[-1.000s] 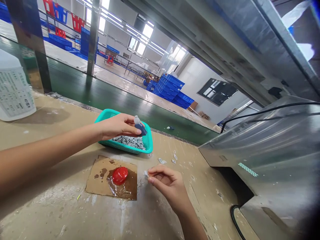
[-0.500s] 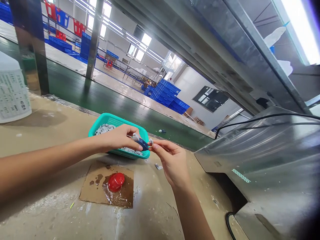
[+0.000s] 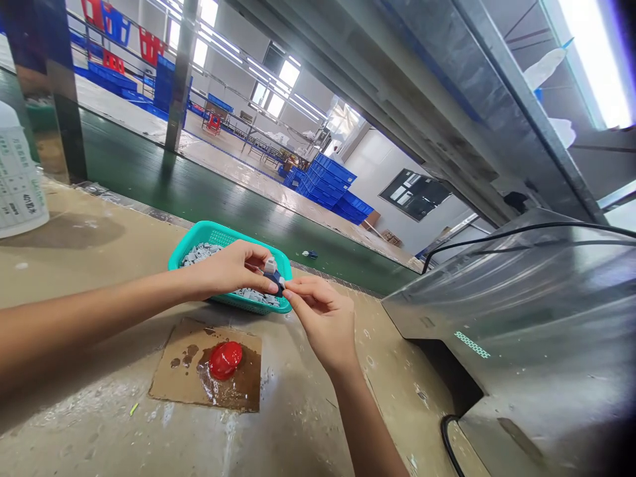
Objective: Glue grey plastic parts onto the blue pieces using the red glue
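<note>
Between the thumb and fingers of my left hand (image 3: pixel 231 268) is a small dark blue and white plastic part (image 3: pixel 273 277), held above a turquoise basket (image 3: pixel 173 260). My right hand (image 3: pixel 325 324) pinches a small pale grey piece (image 3: pixel 281 282) against the blue part's near right end. Fingertips cover most of that piece, so its exact shape is hidden. Many small grey plastic pieces (image 3: pixel 199 252) lie in the basket under my hands. Closer to me, a wet, shiny red domed object (image 3: pixel 225 360) rests on a stained cardboard sheet (image 3: pixel 166 387).
Beyond the worktable runs a green conveyor belt (image 3: pixel 223 209) with a small blue and white part (image 3: pixel 311 254) on it. A white labelled bottle (image 3: pixel 20 179) stands at left. A metal housing (image 3: pixel 536 311) with a black cable bounds the right side.
My right hand has moved left, bringing the small grey piece from just off the blue part's end into contact with it. My left hand keeps its hold. The view has shifted slightly.
</note>
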Demonstrator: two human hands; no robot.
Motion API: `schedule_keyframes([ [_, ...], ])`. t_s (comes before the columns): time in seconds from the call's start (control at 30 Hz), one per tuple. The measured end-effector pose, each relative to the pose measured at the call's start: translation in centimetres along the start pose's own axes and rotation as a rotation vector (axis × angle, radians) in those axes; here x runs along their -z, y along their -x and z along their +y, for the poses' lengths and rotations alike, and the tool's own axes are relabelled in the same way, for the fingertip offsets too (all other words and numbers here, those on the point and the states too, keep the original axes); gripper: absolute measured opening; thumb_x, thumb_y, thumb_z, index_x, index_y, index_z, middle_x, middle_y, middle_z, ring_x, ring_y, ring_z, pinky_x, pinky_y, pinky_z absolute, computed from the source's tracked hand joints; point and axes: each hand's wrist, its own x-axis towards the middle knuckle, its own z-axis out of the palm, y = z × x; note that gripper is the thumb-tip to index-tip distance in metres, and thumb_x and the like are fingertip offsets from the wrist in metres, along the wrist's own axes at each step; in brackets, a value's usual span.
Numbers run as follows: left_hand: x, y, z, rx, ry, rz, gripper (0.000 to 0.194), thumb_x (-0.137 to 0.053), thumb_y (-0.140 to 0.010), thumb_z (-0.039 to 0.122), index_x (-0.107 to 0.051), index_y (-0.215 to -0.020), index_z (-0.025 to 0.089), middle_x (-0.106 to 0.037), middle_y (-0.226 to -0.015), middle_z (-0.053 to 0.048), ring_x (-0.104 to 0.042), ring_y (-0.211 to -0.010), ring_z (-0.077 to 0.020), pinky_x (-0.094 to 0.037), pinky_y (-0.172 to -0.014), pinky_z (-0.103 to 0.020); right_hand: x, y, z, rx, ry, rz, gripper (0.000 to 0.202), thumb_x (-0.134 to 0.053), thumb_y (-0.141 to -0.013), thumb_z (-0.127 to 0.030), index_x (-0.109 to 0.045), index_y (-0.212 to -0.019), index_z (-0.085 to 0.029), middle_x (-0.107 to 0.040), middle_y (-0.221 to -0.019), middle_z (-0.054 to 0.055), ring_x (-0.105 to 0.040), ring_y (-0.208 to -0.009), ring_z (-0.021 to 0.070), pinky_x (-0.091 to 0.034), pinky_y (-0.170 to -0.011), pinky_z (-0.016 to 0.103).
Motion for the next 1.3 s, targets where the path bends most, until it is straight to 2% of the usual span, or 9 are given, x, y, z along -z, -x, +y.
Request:
schedule_keyframes([
  [0.33,-0.7,-0.1,-0.3,-0.088,0.193,0.147,0.013,-0.067,-0.062,0.020,-0.058,-0.068,0.014,-0.058,-0.067,0.001,-0.054,-0.068,-0.0117,-0.042,-0.065,-0.025,-0.9,-0.2,0.4,0.229,0.069,0.047,0.014,-0.055,-0.075,-0.012,-0.066,-0.079,-0.020,-0.058,-0.086,0.005,-0.057,-0.083,0.0172,-0.049,-0.075,0.034],
  [0.5,-1.1,-0.3,0.5,0.039,0.665,0.159,0.006,-0.057,-0.074,0.014,-0.062,-0.075,0.012,-0.059,-0.073,-0.001,-0.055,-0.070,-0.0084,-0.043,-0.069,-0.021,-1.9,-0.9,-0.2,0.297,0.192,-0.032,0.023,-0.055,-0.075,-0.013,-0.064,-0.096,-0.020,-0.054,-0.097,0.007,-0.053,-0.092,0.0178,-0.046,-0.083,0.034],
  [0.6,-0.4,-0.8,0.6,0.117,0.808,0.203,0.011,-0.052,-0.077,0.010,-0.063,-0.074,0.008,-0.059,-0.067,-0.003,-0.053,-0.063,-0.0066,-0.043,-0.064,-0.019,-2.2,-2.2,-0.1,0.201,0.036,-0.022,0.025,-0.056,-0.074,-0.016,-0.060,-0.098,-0.020,-0.054,-0.096,0.006,-0.056,-0.087,0.0160,-0.049,-0.079,0.031],
  [0.7,1.0,-1.3,0.5,0.110,0.774,0.289,0.012,-0.049,-0.079,0.008,-0.061,-0.077,0.007,-0.062,-0.068,-0.006,-0.054,-0.059,-0.0076,-0.044,-0.063,-0.020,-1.4,-3.7,0.8,0.047,-0.110,0.061,0.031,-0.055,-0.074,-0.019,-0.052,-0.106,-0.020,-0.056,-0.087,0.003,-0.059,-0.075,0.0130,-0.051,-0.070,0.029],
  [0.77,1.9,-1.5,0.2,0.088,0.716,0.336,0.013,-0.046,-0.081,0.009,-0.059,-0.083,0.007,-0.064,-0.073,-0.008,-0.056,-0.059,-0.0089,-0.044,-0.063,-0.022,-0.8,-4.4,1.7,-0.005,-0.011,0.002,0.031,-0.050,-0.077,-0.023,-0.050,-0.107,-0.018,-0.057,-0.083,0.003,-0.059,-0.071,0.0129,-0.051,-0.067,0.028],
  [0.87,2.5,-1.6,-0.4,0.057,0.629,0.349,0.015,-0.044,-0.080,0.008,-0.056,-0.090,0.007,-0.063,-0.072,-0.007,-0.057,-0.061,-0.0106,-0.044,-0.067,-0.025,-0.8,-4.7,3.1,-0.030,0.240,-0.193,0.027,-0.044,-0.079,-0.022,-0.055,-0.103,-0.015,-0.061,-0.081,0.006,-0.060,-0.073,0.0154,-0.050,-0.067,0.030],
  [1.07,2.4,-1.6,-1.2,0.003,0.571,0.317,0.019,-0.052,-0.073,0.013,-0.055,-0.091,0.008,-0.057,-0.063,-0.001,-0.052,-0.055,-0.0090,-0.040,-0.061,-0.025,-2.3,-4.6,4.2,-0.012,0.438,-0.481,0.028,-0.051,-0.055,0.002,-0.068,-0.061,-0.019,-0.068,-0.066,0.003,-0.061,-0.067,0.0192,-0.047,-0.065,0.030],
  [1.17,2.7,-1.7,-1.4,-0.018,0.564,0.285,0.022,-0.056,-0.071,0.016,-0.056,-0.092,0.010,-0.058,-0.066,-0.001,-0.053,-0.058,-0.0093,-0.040,-0.063,-0.026,-2.4,-5.0,4.3,-0.010,0.483,-0.547,0.032,-0.051,-0.051,0.006,-0.068,-0.054,-0.020,-0.068,-0.060,0.002,-0.061,-0.060,0.0180,-0.045,-0.058,0.027],
  [1.3,3.6,-2.0,-1.3,-0.010,0.562,0.264,0.029,-0.059,-0.068,0.009,-0.057,-0.097,0.012,-0.062,-0.084,-0.004,-0.056,-0.071,-0.0090,-0.041,-0.074,-0.025,-2.2,-5.1,4.6,-0.009,0.515,-0.530,0.028,-0.054,-0.056,0.003,-0.069,-0.057,-0.019,-0.068,-0.060,0.003,-0.060,-0.056,0.0168,-0.045,-0.054,0.027],
])
